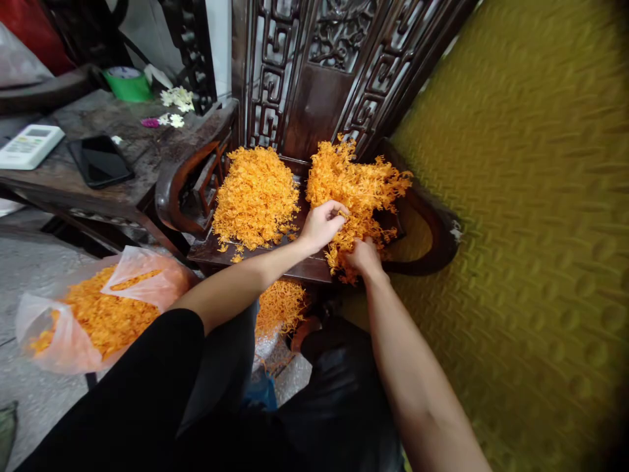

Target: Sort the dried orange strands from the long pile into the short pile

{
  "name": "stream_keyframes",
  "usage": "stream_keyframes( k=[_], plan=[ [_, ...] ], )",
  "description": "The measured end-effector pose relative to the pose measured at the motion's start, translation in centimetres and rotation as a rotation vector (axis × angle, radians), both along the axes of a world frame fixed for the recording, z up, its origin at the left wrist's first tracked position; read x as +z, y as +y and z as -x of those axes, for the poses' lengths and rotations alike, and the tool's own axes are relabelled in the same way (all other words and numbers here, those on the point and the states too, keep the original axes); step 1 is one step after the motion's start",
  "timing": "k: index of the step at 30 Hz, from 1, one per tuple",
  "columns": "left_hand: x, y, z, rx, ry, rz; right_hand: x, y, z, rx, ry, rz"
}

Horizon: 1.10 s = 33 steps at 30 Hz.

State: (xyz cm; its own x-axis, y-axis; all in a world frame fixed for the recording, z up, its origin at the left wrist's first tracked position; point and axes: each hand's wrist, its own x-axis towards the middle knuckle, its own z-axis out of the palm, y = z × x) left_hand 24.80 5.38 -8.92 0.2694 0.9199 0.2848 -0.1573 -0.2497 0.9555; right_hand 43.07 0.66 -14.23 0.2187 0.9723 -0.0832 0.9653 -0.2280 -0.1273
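Note:
On the seat of a dark carved wooden chair (314, 269) lie two heaps of small orange flowers. My left hand (324, 226) is at the near left side of the right heap (354, 183), its fingers curled in toward the thumb; anything held between them is too small to make out. Lower and to the right, my right hand (366, 255) grips flowers at the front of that same heap, its fingertips partly hidden among them. The left heap (255, 196) lies beyond my left forearm, untouched by either hand.
Left of the chair, a wooden side table (132, 144) carries a phone (101, 160), a white remote (32, 145) and green tape (128, 84). A plastic bag (81, 347) of orange flowers is below it. Orange stems (282, 305) lie under the seat. A yellow textured surface (540, 229) rises right.

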Motion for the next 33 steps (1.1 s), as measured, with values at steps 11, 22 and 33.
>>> stream_keyframes(
  k=[11, 22, 33],
  plan=[
    [-3.7, -0.3, 4.4, -0.186, 1.144, -0.081, 4.3, 0.8, -0.1, -0.118, 0.011, -0.007],
    [-6.8, 3.0, 5.9, -0.226, 1.349, -0.307, 6.0, -0.5, -0.1, -0.126, 0.006, -0.181],
    [-6.4, 3.8, 6.4, -0.158, 1.144, -0.551, 7.3, -1.4, 0.3, -0.119, 0.069, -0.204]
  ],
)
